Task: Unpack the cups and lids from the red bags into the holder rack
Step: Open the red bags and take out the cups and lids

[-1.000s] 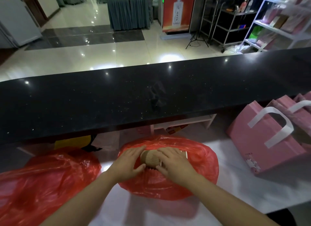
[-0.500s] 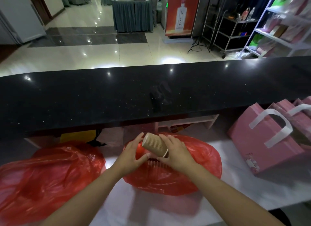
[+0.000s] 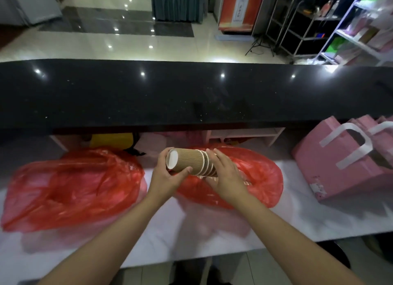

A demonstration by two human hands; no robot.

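Note:
A stack of brown ribbed paper cups [image 3: 191, 161] lies sideways in the air, its white bottom facing left. My left hand [image 3: 168, 176] grips the bottom end with thumb and fingers curled round it. My right hand [image 3: 225, 176] holds the rim end of the stack. Both hands hover over a red plastic bag [image 3: 255, 178] on the white worktop [image 3: 191, 238]. A second red plastic bag [image 3: 70, 187] lies to the left. No holder rack or lids can be seen.
A raised black counter [image 3: 191, 93] runs across behind the worktop. Pink paper bags with white handles [image 3: 340, 161] stand at the right. Under the counter sit a small white shelf [image 3: 244, 134] and a yellow object [image 3: 110, 139].
Both hands have drawn the cup stack out of the right red bag, lifted it and turned it sideways. More nested cups now show.

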